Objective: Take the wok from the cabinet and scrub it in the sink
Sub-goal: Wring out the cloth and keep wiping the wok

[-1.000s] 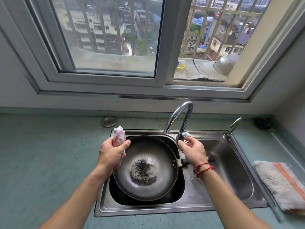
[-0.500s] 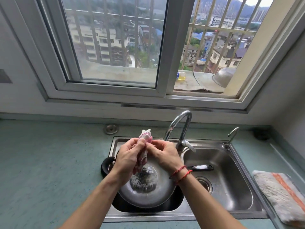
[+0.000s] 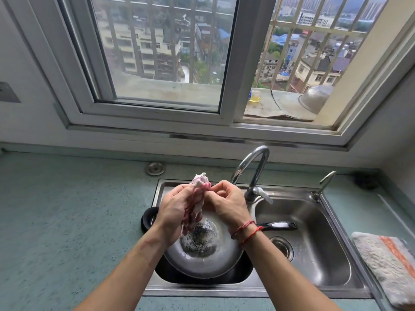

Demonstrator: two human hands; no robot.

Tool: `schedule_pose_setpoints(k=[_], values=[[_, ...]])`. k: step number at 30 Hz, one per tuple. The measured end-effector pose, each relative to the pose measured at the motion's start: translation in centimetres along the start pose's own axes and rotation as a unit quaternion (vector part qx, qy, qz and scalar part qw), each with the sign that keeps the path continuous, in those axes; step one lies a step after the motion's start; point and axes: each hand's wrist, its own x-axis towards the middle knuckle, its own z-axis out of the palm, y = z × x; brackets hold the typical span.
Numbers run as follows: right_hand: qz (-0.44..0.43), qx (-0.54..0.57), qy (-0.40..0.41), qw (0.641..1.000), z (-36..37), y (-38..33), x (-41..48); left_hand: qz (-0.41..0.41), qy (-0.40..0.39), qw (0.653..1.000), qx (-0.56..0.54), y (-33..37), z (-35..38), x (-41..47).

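Note:
A dark steel wok [image 3: 222, 254] with a burnt patch at its bottom lies in the left basin of the double sink [image 3: 314, 286]. Its black handle [image 3: 278, 226] points right over the divider. Above the wok, my left hand [image 3: 174, 212] grips a twisted red-and-white cloth [image 3: 197, 198]. My right hand [image 3: 228, 204], with red string at the wrist, pinches the same cloth near its top. Both hands hover over the wok without touching it.
A curved chrome faucet [image 3: 253, 169] rises behind the basins, with a small second tap [image 3: 325, 182] at the right. A folded grey-and-orange towel [image 3: 388, 263] lies on the green counter [image 3: 67, 221] at right. A black ring [image 3: 149, 218] shows at the sink's left edge.
My right hand left the faucet handle and joined the left hand on the cloth over the wok. The wok handle now lies free.

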Motion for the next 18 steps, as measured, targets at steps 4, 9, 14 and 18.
schedule_pose_setpoints(k=[4, 9, 14, 18], values=[[-0.008, -0.006, 0.016, 1.000, 0.0, 0.1, 0.6, 0.036, 0.036, 0.997, 0.056, 0.0, -0.1, 0.4], [0.000, 0.051, 0.008, 0.999, -0.4, -0.2, 1.0, 0.100, 0.063, 0.985, 0.123, 0.2, -0.1, 1.2], [-0.018, 0.080, 0.003, 0.997, -0.4, -0.9, 1.4, 0.078, 0.058, 0.989, 0.112, 0.3, -0.4, 1.6], [-0.028, 0.099, -0.025, 0.994, -0.6, -1.4, 1.5, 0.044, 0.047, 0.997, 0.048, 0.6, 0.0, 1.7]])
